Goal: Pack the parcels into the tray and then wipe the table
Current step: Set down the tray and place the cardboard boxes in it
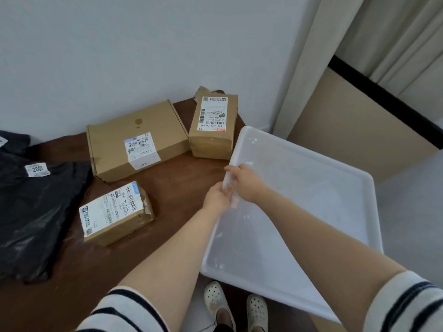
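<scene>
**Tray gripped at its rim by both hands**

Tray [311, 192], white and tilted, sits at the right side of the table [182, 173]; its basin spreads to the right of the fingers. The left hand [217, 196] curls its fingers round the tray's left rim. The right hand [244, 183], just past it, clasps the same rim. All four parcels lie on the table outside the tray. A small box [117, 213] lies left of the fingers, and a black bag [36, 212] lies farther left. Beyond the fingers lie a flat box [136, 140] and, just beside it, a tall box [213, 125] near the tray's far corner. Two clogs [215, 300] show below the forearms.
</scene>
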